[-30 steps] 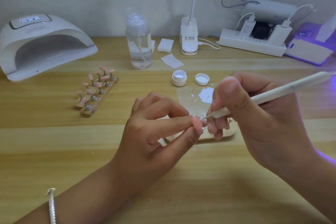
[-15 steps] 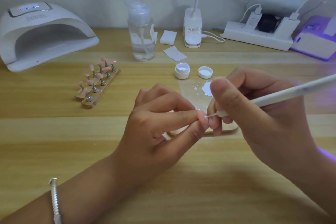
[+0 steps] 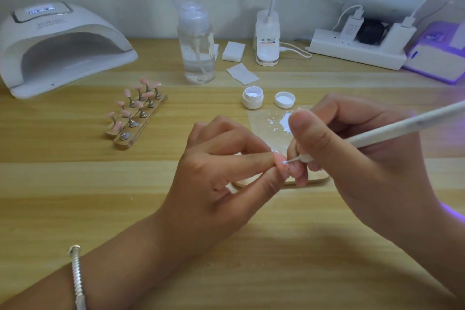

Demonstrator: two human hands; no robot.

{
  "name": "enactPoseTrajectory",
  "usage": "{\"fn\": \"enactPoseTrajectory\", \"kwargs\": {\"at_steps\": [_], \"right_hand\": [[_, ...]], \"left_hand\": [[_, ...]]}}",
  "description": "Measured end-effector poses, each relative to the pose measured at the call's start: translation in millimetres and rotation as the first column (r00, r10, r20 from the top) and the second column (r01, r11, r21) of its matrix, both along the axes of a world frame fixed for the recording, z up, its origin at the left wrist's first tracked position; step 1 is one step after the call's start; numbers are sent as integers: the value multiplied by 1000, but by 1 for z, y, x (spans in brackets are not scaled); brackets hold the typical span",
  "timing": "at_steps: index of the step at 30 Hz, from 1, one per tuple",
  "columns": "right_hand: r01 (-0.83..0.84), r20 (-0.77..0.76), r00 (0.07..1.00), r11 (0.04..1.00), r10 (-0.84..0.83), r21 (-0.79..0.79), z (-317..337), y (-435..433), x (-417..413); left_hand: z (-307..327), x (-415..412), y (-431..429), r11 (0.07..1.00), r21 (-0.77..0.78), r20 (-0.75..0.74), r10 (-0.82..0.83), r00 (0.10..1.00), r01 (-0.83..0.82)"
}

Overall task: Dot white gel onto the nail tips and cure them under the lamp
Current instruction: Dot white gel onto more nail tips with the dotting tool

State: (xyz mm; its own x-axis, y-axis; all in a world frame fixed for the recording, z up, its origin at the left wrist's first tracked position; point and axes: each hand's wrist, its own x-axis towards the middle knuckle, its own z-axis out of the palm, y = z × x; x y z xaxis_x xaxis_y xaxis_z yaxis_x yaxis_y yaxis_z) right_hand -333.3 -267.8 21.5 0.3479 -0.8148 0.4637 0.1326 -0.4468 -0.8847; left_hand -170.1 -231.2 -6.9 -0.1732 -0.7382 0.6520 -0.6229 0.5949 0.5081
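My left hand pinches a pink nail tip between thumb and forefinger at table centre. My right hand grips a white dotting pen, whose fine point touches that nail tip. Under both hands lies a wooden holder strip, mostly hidden. A clear palette sheet behind carries a blob of white gel. The open gel jar and its lid stand behind it. Two wooden strips with several pink nail tips on stands lie at left. The white curing lamp sits far left.
A clear pump bottle stands at the back centre, with white wipes and a desk lamp base beside it. A power strip with plugs and a purple-lit device fill the back right. A silver bracelet circles my left wrist.
The view shifted slightly downward. Both hands stayed together at the centre, with the pen point still working on the pinched nail tip.
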Motion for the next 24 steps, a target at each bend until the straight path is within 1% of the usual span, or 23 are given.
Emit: {"fn": "enactPoseTrajectory", "kwargs": {"at_steps": [10,24], "right_hand": [[-15,30,999,1000,14,13,1,-1,0],[-15,1,1000,1000,15,17,1,-1,-1]], "left_hand": [[0,-1,0,1000,23,-5,13,1000,-13],[-1,0,-1,1000,-8,-5,-6,1000,6]]}}
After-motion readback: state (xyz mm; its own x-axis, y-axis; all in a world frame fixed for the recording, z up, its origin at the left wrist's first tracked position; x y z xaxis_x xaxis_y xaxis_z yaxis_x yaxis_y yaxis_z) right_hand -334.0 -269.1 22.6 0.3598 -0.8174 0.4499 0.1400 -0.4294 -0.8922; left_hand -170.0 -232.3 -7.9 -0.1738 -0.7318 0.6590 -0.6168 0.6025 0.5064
